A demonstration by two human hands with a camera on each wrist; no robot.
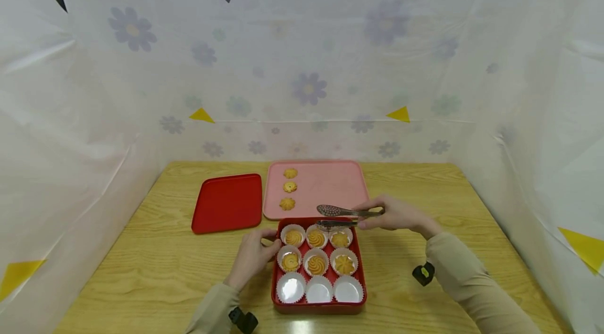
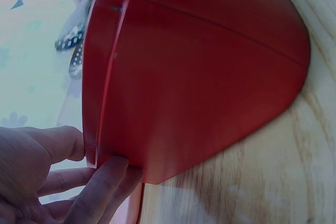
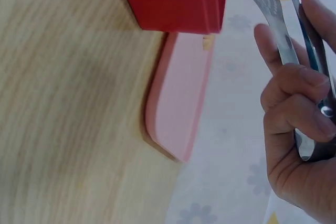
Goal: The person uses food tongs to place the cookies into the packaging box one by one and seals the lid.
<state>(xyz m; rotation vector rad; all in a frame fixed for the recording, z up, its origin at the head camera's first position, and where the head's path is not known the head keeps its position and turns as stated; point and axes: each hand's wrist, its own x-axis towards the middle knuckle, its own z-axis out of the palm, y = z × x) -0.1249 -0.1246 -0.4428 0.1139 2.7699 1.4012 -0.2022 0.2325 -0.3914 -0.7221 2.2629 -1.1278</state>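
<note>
A red box point(image 1: 319, 309) holds rows of white paper cups, with piped cookies point(image 1: 316, 265) in the back and middle rows. The three paper cups point(image 1: 319, 290) of the front row are bare inside. My left hand point(image 1: 257, 256) holds the box by its back left corner; in the left wrist view, thumb and fingers lie against its rim and side. Metal tongs point(image 1: 349, 212) with perforated ends are gripped in my right hand point(image 1: 394, 213). Their two arms stand apart over the box's back edge, and I see no cookie between them. The right wrist view shows fingers point(image 3: 296, 114) curled round the tongs.
Behind the box lies a pink tray point(image 1: 325, 184) with three cookies point(image 1: 290, 187) in a column at its left. A red tray point(image 1: 228, 204) lies to the left of it. A flowered plastic sheet point(image 1: 306, 51) encloses the wooden table point(image 1: 155, 266) at back and sides.
</note>
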